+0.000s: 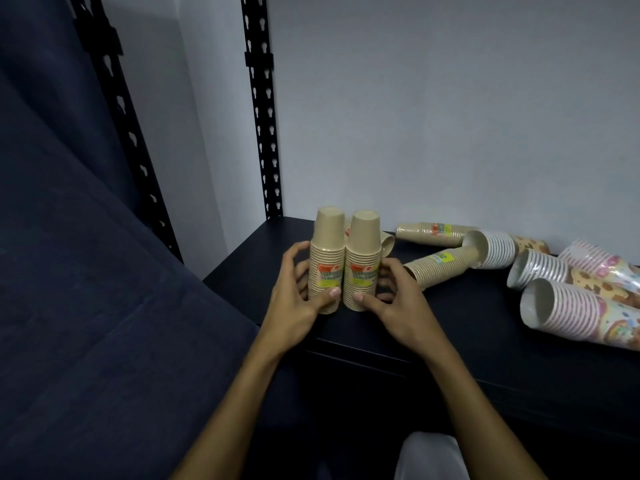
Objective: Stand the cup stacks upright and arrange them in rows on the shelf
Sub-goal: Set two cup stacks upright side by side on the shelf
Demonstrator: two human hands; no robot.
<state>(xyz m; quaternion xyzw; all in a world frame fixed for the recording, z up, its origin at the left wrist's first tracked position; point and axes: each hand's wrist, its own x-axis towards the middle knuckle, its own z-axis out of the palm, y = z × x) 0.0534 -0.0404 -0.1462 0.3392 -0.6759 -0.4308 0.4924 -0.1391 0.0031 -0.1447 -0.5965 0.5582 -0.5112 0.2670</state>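
Observation:
Two tan cup stacks stand upright side by side near the left end of the dark shelf (467,313). My left hand (298,296) grips the left stack (327,251), thumb on its front. My right hand (394,299) grips the right stack (363,258) the same way. A further tan stack (388,242) lies behind them, mostly hidden. Two other tan stacks lie on their sides, one (436,266) beside my right hand, one (433,233) by the back wall.
Several white and patterned cup stacks lie on their sides at the shelf's right, among them one (495,249) at mid-shelf and a large one (581,315) near the front edge. A black slotted upright (261,109) stands at the back left corner. Dark fabric (86,271) fills the left.

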